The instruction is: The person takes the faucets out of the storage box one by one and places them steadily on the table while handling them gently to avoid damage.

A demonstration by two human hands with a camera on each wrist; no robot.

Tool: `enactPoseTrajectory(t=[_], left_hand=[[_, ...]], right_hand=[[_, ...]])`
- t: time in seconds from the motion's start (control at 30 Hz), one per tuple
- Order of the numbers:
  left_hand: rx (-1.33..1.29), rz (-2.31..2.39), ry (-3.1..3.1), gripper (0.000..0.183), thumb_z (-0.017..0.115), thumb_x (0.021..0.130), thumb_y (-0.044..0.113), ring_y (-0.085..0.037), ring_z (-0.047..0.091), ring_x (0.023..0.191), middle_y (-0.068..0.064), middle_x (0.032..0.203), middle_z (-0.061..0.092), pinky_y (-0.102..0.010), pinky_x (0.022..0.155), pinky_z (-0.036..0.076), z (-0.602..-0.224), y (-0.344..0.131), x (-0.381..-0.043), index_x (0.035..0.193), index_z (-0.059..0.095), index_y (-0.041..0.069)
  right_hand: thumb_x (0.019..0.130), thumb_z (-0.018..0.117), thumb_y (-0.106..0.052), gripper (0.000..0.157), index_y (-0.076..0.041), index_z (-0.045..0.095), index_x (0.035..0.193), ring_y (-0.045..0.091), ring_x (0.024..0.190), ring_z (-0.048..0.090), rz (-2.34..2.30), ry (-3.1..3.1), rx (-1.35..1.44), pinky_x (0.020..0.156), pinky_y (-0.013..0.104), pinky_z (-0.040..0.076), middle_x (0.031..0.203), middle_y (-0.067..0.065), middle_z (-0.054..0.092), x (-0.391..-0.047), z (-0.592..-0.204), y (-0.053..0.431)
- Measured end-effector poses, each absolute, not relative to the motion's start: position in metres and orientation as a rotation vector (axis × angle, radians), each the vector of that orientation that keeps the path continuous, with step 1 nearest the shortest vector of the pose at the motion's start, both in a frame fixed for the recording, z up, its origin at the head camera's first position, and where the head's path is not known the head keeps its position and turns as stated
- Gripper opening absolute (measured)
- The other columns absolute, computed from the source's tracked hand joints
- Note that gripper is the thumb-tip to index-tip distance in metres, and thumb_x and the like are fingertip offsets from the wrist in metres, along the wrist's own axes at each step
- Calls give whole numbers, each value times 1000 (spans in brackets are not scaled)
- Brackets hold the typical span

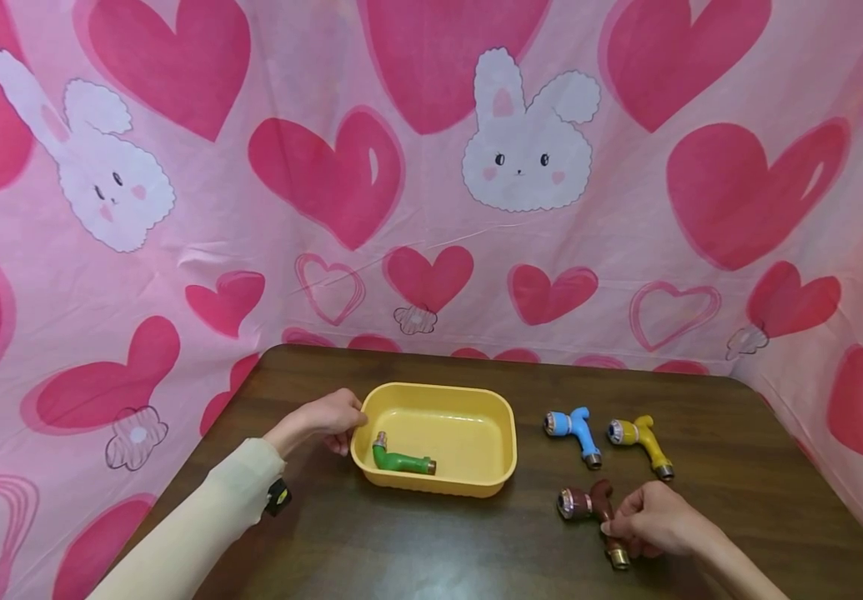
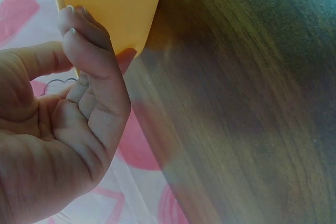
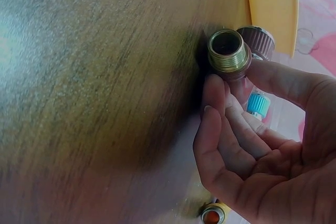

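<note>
At the tub's left end, my left hand (image 1: 332, 414) grips the rim of the yellow plastic tub (image 1: 469, 481), thumb at the rim and fingers against the outer wall (image 2: 113, 3). A green faucet (image 1: 404, 462) with metal ends lies inside the tub, towards its front left. On the right, my right hand (image 1: 659, 518) pinches a brown faucet (image 1: 600, 504) near its brass threaded end (image 3: 228, 53). The faucet's round knob points left, towards the tub. I cannot tell whether it touches the table.
A blue faucet (image 1: 579, 429) and a yellow faucet (image 1: 647, 440) lie side by side right of the tub, beyond my right hand. The dark wooden table (image 1: 401, 550) ends at a pink heart-and-rabbit cloth (image 1: 431, 208) hanging behind and at both sides.
</note>
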State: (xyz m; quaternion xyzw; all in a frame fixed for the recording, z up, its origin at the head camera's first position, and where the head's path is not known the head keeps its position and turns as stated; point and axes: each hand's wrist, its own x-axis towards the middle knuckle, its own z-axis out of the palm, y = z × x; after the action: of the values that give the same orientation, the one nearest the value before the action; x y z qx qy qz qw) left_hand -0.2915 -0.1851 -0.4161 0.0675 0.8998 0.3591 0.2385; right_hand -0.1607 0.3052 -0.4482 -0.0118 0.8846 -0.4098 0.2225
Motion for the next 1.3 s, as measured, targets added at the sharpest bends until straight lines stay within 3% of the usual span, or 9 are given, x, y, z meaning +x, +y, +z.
enactPoseTrajectory(t=[0.6,0.97,1.3], left_hand=[[188,994,2458,21,54,104,6,-14,56,44,-9,59,59,-25,45,52,-415,-184,-291,91,69,-2],[188,999,2450,21,54,104,5,-14,56,44,-9,59,59,-25,45,52,-416,-185,-291,92,70,-3],[183,990,2468,21,55,104,6,-14,56,44,-10,59,60,-25,46,53,-416,-184,-292,92,70,-2]], right_hand=[[92,81,-26,21,-11,77,78,12,64,65,-1110,2410,-33,60,33,58,69,0,70,-172,-468,319],[84,88,-46,39,-9,76,82,19,67,70,-1205,2327,-46,58,37,59,72,5,72,-201,-546,365],[84,87,-51,43,-9,77,86,20,68,70,-1184,2332,-36,60,39,60,74,6,72,-204,-551,370]])
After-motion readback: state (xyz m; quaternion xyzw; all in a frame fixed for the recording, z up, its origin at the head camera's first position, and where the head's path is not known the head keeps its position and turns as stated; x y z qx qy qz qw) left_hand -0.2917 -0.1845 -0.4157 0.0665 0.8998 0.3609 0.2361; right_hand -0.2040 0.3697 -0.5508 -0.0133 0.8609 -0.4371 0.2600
